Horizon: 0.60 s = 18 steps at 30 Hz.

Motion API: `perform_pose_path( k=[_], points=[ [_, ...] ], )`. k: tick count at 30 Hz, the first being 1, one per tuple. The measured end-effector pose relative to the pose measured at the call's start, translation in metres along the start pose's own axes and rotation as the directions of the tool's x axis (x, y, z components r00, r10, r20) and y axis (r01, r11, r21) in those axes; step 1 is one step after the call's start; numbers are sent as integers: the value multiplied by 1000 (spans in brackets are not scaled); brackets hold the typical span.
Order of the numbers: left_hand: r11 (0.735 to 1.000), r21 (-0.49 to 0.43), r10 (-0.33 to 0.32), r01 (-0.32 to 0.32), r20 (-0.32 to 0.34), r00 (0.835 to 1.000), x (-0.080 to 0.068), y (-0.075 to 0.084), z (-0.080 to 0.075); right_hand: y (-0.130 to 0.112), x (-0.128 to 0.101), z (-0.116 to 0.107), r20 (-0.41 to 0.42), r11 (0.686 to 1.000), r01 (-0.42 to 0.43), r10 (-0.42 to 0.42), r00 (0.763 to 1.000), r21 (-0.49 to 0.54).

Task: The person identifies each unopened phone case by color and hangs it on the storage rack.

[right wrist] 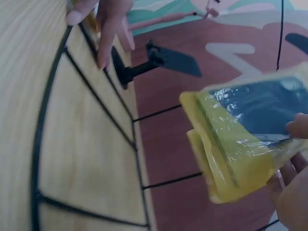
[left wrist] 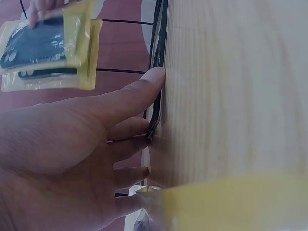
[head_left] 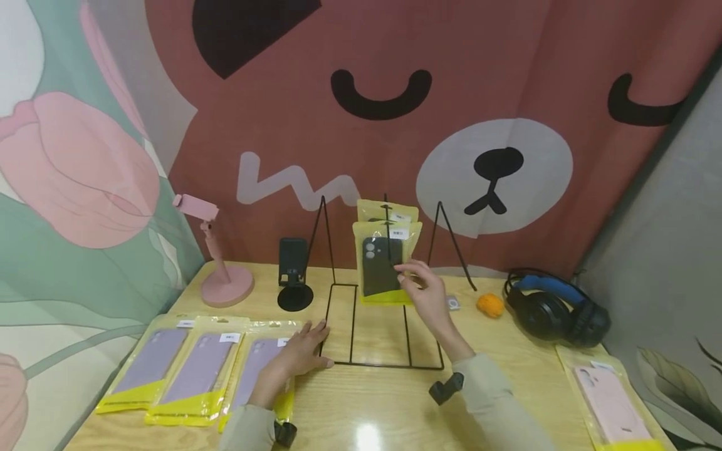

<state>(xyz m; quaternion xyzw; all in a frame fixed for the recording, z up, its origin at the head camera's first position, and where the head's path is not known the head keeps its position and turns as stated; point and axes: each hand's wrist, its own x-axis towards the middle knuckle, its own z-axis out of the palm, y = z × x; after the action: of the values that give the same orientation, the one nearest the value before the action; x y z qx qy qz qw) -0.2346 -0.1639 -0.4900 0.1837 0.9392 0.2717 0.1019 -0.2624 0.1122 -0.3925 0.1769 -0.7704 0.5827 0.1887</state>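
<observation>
A black wire display rack stands on the table. Two clear-and-yellow bags with dark phone cases hang one behind the other at its middle. My right hand pinches the right edge of the front phone case bag between thumb and fingers; the rear bag shows above it. Spread over the rack's front left corner is my left hand, fingers fairly straight. In the left wrist view its thumb touches the front bar. Right beside that hand lies a bag with a purple phone case.
Two more purple case bags lie at the left. Behind stand a pink holder and a black phone stand. To the right are an orange object, headphones and a bagged pink case. A bear-print curtain hangs behind.
</observation>
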Motion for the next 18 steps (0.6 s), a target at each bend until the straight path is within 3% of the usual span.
perform_pose_path(
  k=[5,9,11,15,17,18],
  points=[
    [1000,7,9,-9,-7,1000,1,1,1,24,-30,-22,-32,999,34,-35,999,-34],
    [1000,9,12,-12,-2,1000,1,1,2,57,-76,-60,-5,965,77,-81,997,-250],
    [1000,10,10,-10,-8,1000,0,0,1,72,-98,-84,22,910,104,-104,994,-401],
    [1000,17,12,-12,-11,1000,0,1,2,77,-132,-147,52,749,101,-88,995,-655],
    [1000,26,15,-15,-10,1000,0,1,1,74,-144,-181,33,669,-14,58,998,-743],
    [999,31,15,-15,-12,1000,-1,1,1,71,-149,-198,15,622,-91,164,986,-778]
  ],
)
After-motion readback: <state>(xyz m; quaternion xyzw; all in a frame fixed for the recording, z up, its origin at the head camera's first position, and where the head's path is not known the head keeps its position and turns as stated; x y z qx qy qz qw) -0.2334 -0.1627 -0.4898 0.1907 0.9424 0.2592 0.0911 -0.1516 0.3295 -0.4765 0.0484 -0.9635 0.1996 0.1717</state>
